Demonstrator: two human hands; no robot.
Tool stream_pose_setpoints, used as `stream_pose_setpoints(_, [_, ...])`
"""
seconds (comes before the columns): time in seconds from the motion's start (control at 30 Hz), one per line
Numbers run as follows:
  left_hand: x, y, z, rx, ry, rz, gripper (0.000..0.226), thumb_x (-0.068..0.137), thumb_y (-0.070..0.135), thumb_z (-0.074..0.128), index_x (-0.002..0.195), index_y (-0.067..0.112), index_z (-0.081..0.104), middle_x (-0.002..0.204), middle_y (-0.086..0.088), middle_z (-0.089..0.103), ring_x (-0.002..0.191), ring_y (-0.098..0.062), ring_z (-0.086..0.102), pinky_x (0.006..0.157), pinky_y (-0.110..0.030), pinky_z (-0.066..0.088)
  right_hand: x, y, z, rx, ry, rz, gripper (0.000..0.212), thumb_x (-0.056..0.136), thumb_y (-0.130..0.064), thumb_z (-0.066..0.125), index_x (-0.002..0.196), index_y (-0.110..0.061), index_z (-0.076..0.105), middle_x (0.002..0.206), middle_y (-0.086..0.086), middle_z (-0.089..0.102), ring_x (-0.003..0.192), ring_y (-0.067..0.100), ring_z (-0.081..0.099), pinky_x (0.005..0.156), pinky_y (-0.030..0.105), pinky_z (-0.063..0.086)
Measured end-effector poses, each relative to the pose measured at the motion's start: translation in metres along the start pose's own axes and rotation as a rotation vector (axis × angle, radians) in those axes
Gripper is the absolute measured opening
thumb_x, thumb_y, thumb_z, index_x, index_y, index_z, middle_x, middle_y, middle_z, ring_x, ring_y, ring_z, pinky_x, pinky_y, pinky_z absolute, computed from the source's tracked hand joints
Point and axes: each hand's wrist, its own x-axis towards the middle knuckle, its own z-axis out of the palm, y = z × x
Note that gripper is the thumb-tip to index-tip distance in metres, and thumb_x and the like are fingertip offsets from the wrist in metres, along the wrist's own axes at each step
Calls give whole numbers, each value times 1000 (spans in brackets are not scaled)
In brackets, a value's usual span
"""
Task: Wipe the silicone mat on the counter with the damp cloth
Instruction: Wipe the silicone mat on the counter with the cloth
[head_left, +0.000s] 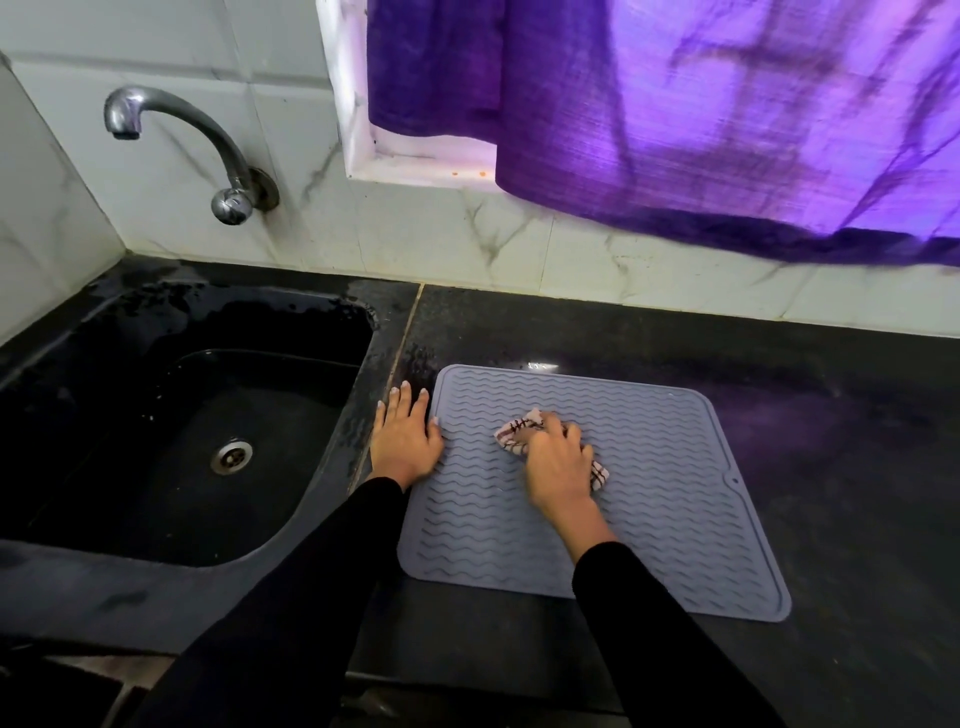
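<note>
A grey silicone mat with wavy ridges lies flat on the black counter, right of the sink. My right hand grips a bunched pale cloth with dark stripes and presses it on the mat's middle-left part. Part of the cloth also shows by my wrist, the rest is hidden under the hand. My left hand lies flat with straight fingers, resting across the mat's left edge and the counter beside it.
A black sink with a metal drain sits to the left, below a chrome tap on the tiled wall. A purple curtain hangs above the counter's back edge. Bare counter extends right of the mat.
</note>
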Motion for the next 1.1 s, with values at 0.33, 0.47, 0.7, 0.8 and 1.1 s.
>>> stream_pose_setpoints(0.33, [-42, -4, -8, -221, 78, 88, 58, 90, 26, 28, 142, 0, 24, 154, -17, 16, 144, -27, 7, 116, -33, -2, 13, 8, -33, 585, 36, 266, 34, 80, -50, 67, 92, -20, 75, 103, 7, 71, 102, 28, 61, 92, 36, 48])
stream_pose_setpoints(0.47, [-49, -4, -5, -251, 110, 93, 49, 94, 9, 38, 141, 1, 28, 152, -15, 22, 144, -25, 12, 118, -34, 4, -20, -5, -15, 123, 0, 137, 27, 93, -23, 52, 117, -20, 62, 133, 6, 49, 124, 31, 38, 102, 45, 33])
stream_pose_setpoints(0.7, [-58, -2, -1, -233, 144, 87, 45, 92, 5, 37, 137, 2, 38, 148, -14, 33, 141, -25, 23, 118, -36, 14, -42, -13, -6, -199, -2, -15, 27, 94, -12, 43, 117, -15, 59, 136, 11, 39, 126, 32, 32, 102, 50, 30])
stream_pose_setpoints(0.8, [-59, -3, -1, -241, 140, 87, 45, 90, 4, 38, 136, 4, 40, 147, -14, 35, 140, -24, 25, 118, -36, 16, -38, -14, -10, -227, -30, -47, 28, 94, -11, 43, 118, -15, 58, 135, 10, 41, 127, 33, 32, 102, 51, 29])
stream_pose_setpoints(1.1, [-76, -4, 1, -198, 118, 118, 48, 87, 1, 40, 134, 7, 44, 146, -13, 37, 140, -24, 25, 118, -31, 9, -21, 9, -19, 302, -130, 82, 26, 87, -38, 59, 105, -23, 70, 121, 2, 60, 121, 30, 47, 102, 43, 40])
